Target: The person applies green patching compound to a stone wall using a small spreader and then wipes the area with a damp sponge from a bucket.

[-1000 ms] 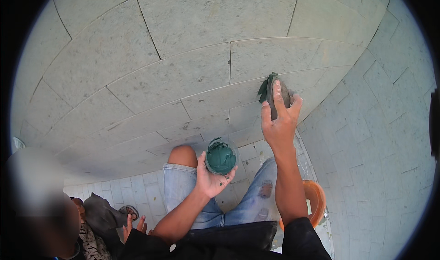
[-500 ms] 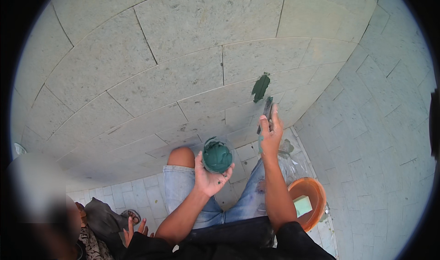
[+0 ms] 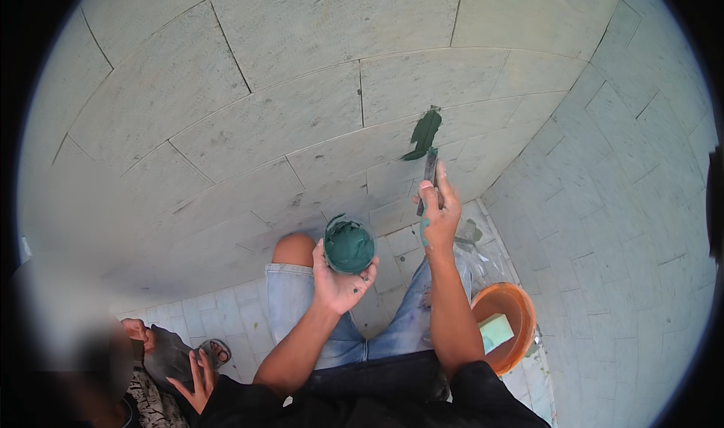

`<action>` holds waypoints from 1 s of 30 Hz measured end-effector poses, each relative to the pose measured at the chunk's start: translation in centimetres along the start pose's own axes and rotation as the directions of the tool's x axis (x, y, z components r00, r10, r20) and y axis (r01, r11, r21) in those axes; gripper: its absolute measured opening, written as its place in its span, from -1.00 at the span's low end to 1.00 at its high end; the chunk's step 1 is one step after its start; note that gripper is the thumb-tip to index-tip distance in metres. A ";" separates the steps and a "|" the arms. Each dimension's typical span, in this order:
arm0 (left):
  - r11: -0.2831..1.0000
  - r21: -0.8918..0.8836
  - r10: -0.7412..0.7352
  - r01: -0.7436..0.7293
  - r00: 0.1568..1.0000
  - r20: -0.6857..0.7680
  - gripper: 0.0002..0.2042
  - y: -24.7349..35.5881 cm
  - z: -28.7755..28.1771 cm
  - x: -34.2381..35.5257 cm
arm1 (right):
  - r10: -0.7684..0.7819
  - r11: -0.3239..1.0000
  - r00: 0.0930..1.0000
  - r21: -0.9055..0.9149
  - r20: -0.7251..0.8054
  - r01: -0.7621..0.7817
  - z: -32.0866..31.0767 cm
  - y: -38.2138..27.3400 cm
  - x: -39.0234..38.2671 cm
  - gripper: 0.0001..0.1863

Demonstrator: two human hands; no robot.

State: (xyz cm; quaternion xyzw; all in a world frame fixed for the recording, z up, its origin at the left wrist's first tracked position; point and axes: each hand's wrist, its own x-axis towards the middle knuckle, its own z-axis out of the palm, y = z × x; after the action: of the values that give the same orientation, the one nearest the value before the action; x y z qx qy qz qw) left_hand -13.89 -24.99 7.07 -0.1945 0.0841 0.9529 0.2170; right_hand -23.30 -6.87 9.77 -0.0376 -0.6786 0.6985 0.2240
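Note:
My left hand (image 3: 344,283) cups a round clear container from below, and dark green paste (image 3: 349,245) fills it. Fingers of my right hand (image 3: 441,205) wrap round a flat, narrow putty knife (image 3: 430,177), its tip pointing up toward the wall. That tip is at the lower end of a dark green smear (image 3: 425,132) on the grey stone-tiled wall (image 3: 302,126). Green paste stains the wrist of my right hand, and pale dust coats fingers of both hands.
An orange bucket (image 3: 526,315) with a pale green sponge (image 3: 495,331) inside stands by my right leg. Clear plastic sheeting (image 3: 486,266) lies behind it. A second tiled wall (image 3: 618,224) rises on the right. At lower left, another person's hand (image 3: 197,383) and sandalled foot show.
The smear now reaches further down and left at its lower end. My right hand has shifted slightly left with the putty knife. The other person's hand has moved left.

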 end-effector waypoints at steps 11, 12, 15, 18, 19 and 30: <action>1.000 0.024 0.012 -0.012 1.000 0.002 -0.39 -0.2 -0.6 0.8 | 0.266 0.927 0.875 0.142 0.404 -0.348 0.1 -3.4 -1.3 -0.48; 0.999 0.038 0.020 -0.020 1.000 -0.003 -0.39 -0.1 -0.3 0.8 | 0.220 0.942 0.869 0.136 0.443 -0.308 -1.2 -4.4 -1.3 -0.48; 0.997 0.067 0.041 -0.041 0.999 -0.009 -0.40 -0.7 -0.1 1.0 | 0.122 0.983 0.811 0.045 0.572 -0.179 -5.8 -6.5 -2.7 -0.49; 0.984 0.146 0.100 -0.099 0.995 -0.001 -0.41 -1.0 0.0 0.1 | 0.074 0.993 0.749 -0.120 0.658 0.008 -9.1 -6.9 -5.2 -0.48; 0.993 0.109 0.052 -0.049 0.998 -0.022 -0.42 -1.5 -0.4 -0.2 | 0.096 0.995 0.793 -0.049 0.601 -0.083 -9.9 -7.2 -6.3 -0.45; 0.931 0.057 -0.363 0.360 0.931 0.044 -0.41 -12.5 2.1 1.3 | 0.194 0.900 0.979 0.385 0.063 -0.203 -23.7 -6.9 -15.4 -0.14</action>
State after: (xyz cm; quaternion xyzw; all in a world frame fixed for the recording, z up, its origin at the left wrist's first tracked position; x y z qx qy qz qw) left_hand -10.12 -12.78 7.50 -0.1758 0.0640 0.8993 0.3954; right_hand 0.74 9.47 10.73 -0.0530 -0.5216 0.8388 0.1469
